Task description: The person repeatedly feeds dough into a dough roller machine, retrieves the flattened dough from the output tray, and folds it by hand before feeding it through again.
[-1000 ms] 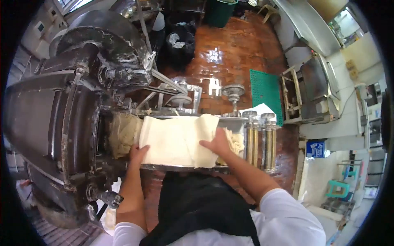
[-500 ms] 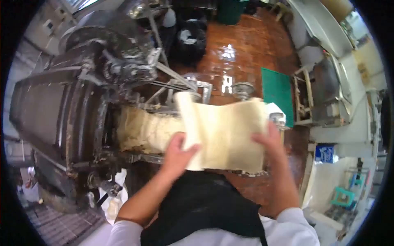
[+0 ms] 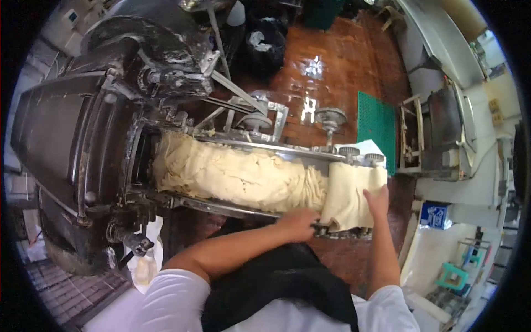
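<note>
A folded sheet of dough drapes over the rollers at the right end of the machine. My right hand rests on the right side of this sheet, its thumb apart from the fingers. At the near rail, just left of the sheet's lower corner, my left hand is curled beside a small dark part of the machine. Its fingers are blurred, and what they grip is hidden. Left of the sheet, a long crumpled mass of dough lies along the machine bed between metal rails.
The big dark machine housing stands at the left. Beyond the bed are a pulley wheel, a green mat and a black bag on the brown tiled floor. A teal stool is at the right.
The dough sheet, held up in the middle before, now lies lower at the right end. My left hand has moved right to the near rail, off the sheet. The dough mass is now uncovered.
</note>
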Available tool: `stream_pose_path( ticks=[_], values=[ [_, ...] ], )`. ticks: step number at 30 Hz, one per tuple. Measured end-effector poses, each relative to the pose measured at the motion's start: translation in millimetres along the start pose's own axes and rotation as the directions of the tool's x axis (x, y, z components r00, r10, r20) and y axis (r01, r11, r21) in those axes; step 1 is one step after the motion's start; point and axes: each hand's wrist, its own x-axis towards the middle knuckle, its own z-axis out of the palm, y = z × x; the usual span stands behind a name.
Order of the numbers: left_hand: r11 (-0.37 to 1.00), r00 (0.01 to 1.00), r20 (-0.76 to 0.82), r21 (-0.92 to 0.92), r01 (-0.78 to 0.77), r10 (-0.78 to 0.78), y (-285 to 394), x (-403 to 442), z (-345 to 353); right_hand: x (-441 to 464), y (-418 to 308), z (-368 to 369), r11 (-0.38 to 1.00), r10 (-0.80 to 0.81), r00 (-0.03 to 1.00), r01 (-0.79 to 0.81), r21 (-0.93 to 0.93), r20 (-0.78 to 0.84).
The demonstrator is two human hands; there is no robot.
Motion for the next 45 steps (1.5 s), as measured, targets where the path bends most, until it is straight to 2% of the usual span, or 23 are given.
stream_pose_path(
  ticks=[2,3,5,6,7,8,9,10,12,15,18,19,20,21,23,26,29,33,35,38,39,43,45],
  values=[
    [0.972,0.981,-0.032,0.127,0.196,-0.194,-12.3,-5.6,-37.1,-4.2,1.6,5.5,0.999,0.029,0.997,-0.032,-0.031,-0.071],
    [0.956,0.960,-0.276,0.272,0.115,-0.037,-33.8,-18.3,-35.7,-8.7,-2.5,6.3,0.995,-0.059,0.990,0.049,-0.085,-0.126],
    [0.823,0.940,-0.247,0.463,0.328,-0.236,-53.6,-23.1,-50.7,-25.7,-41.6,12.8,0.953,-0.264,0.941,0.221,-0.207,-0.212],
    [0.781,0.929,-0.251,0.507,0.365,-0.272,-62.0,-25.3,-55.5,-36.6,-70.5,17.0,0.911,-0.404,0.894,0.374,-0.175,-0.192],
    [0.734,0.917,-0.255,0.550,0.398,-0.307,-67.8,-26.6,-59.1,-47.1,-91.7,28.0,0.903,-0.406,0.906,0.378,-0.204,-0.116],
    [0.719,0.898,-0.251,0.539,0.440,-0.362,-72.3,-26.1,-61.1,-54.6,-104.4,45.8,0.911,-0.411,0.910,0.412,0.011,-0.053],
    [0.701,0.877,-0.247,0.529,0.479,-0.412,-76.2,-24.4,-63.7,-70.7,-132.1,54.0,0.906,-0.423,0.903,0.422,0.027,0.073],
    [0.681,0.854,-0.244,0.520,0.516,-0.460,-77.8,-22.5,-65.9,-78.6,-148.1,68.1,0.930,-0.366,0.898,0.359,0.074,0.243],
    [0.676,0.843,-0.240,0.511,0.531,-0.481,-76.2,-19.4,-70.2,-92.5,-167.9,92.9,0.898,-0.424,0.826,0.436,0.054,0.370],
    [0.669,0.845,-0.268,0.520,0.531,-0.462,-83.2,-18.3,-66.1,-96.9,-168.4,122.7,0.887,-0.372,0.814,0.453,-0.087,0.445],
    [0.697,0.865,-0.250,0.516,0.499,-0.434,-93.3,-17.5,-69.3,-100.9,-165.6,128.9,0.810,-0.295,0.829,0.481,-0.336,0.475],
    [0.710,0.871,-0.236,0.508,0.488,-0.431,-94.1,-18.7,-72.5,-103.1,-167.6,126.9,0.776,-0.278,0.829,0.492,-0.395,0.485],
    [0.695,0.876,-0.273,0.534,0.481,-0.397,-96.0,-20.1,-70.5,-100.5,-160.1,130.5,0.660,-0.280,0.829,0.533,-0.529,0.484],
    [0.707,0.872,-0.251,0.512,0.488,-0.420,-93.4,-20.7,-73.4,-96.7,-164.3,121.0,0.702,-0.152,0.874,0.424,-0.573,0.461],
    [0.755,0.876,-0.221,0.444,0.482,-0.429,-87.4,-22.9,-81.4,-88.1,-148.7,128.7,0.691,-0.181,0.857,0.460,-0.557,0.482],
    [0.800,0.883,-0.249,0.377,0.468,-0.399,-98.6,-23.7,-78.0,-86.1,-175.3,122.9,0.689,0.002,0.835,0.398,-0.606,0.550],
    [0.833,0.889,-0.178,0.311,0.458,-0.423,-94.4,-28.6,-89.4,-86.2,-172.8,139.3,0.637,-0.032,0.856,0.416,-0.650,0.516],
    [0.847,0.882,-0.170,0.248,0.470,-0.439,-98.9,-29.0,-91.4,-76.9,-142.1,139.3,0.811,-0.190,0.847,0.420,-0.407,0.496],
    [0.869,0.899,-0.167,0.237,0.434,-0.404,-103.9,-30.7,-92.0,-76.8,-133.7,139.0,0.856,-0.247,0.843,0.421,-0.301,0.478],
    [0.915,0.927,-0.219,0.203,0.348,-0.304,-123.9,-37.2,-84.5,-80.1,-123.6,132.2,0.912,-0.368,0.841,0.410,-0.023,0.397],
    [0.938,0.926,-0.281,0.167,0.305,-0.251,-125.9,-43.5,-83.1,-80.3,-123.8,128.7,0.919,-0.382,0.837,0.387,0.069,0.391],
    [0.915,0.864,-0.369,0.079,0.396,-0.342,-111.1,-51.0,-83.9,-82.6,-154.4,106.7,0.880,-0.418,0.812,0.250,0.404,0.408],
    [0.910,0.810,-0.450,-0.013,0.415,-0.376,-111.2,-55.0,-80.1,-81.5,-168.0,104.2,0.816,-0.491,0.768,0.241,0.525,0.411]
  ],
)
